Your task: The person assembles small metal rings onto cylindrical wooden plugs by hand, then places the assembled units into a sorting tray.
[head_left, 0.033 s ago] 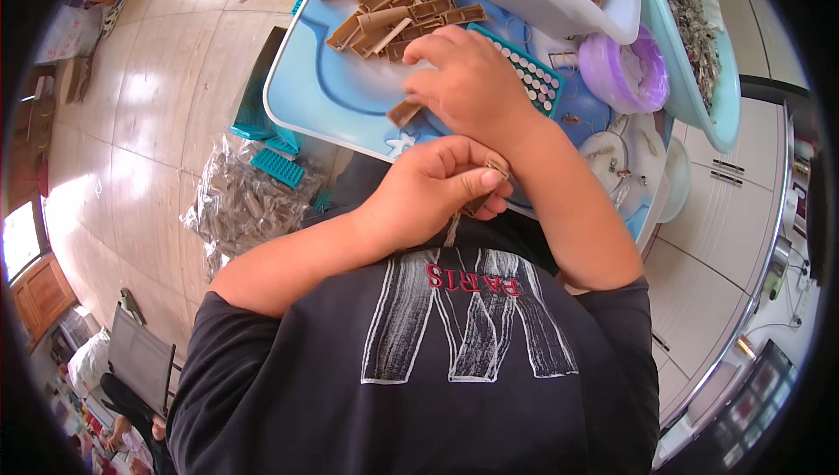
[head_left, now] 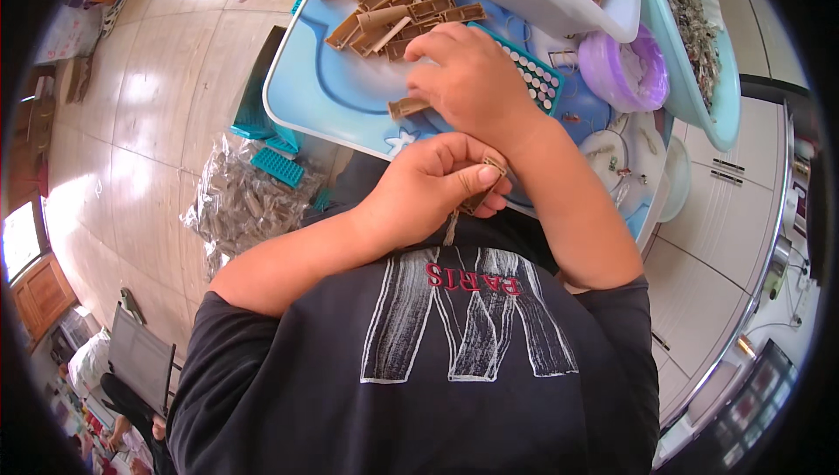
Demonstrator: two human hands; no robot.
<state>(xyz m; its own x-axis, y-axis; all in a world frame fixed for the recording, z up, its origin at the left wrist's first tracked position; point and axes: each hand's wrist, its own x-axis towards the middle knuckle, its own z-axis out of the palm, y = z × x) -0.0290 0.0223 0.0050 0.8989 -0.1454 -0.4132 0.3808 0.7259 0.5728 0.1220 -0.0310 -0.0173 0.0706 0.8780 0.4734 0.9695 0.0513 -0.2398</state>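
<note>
My left hand (head_left: 446, 176) is closed near my waist, with thumb and fingers pinching a small brown plastic casing (head_left: 474, 202). Thin pale strands hang below this casing. My right hand (head_left: 476, 77) reaches across above the left one, over the blue tabletop (head_left: 336, 99). Its fingers are curled, and a brown open-sided plastic shell (head_left: 408, 107) sticks out from under it; the gripping fingertips are hidden. Just beyond the right hand lies a pile of similar brown shells (head_left: 384, 20).
By the right hand stand a teal rack (head_left: 546, 86) of white round pieces and a purple bowl (head_left: 625, 73). Farther right are a white bin (head_left: 603, 12) and a pale green basin (head_left: 725, 117) of small parts. A clear bag (head_left: 245, 204) of brown pieces sits at left.
My right hand has shifted slightly, and the brown shell under it has moved up a little and turned. My left hand stays nearly in place.
</note>
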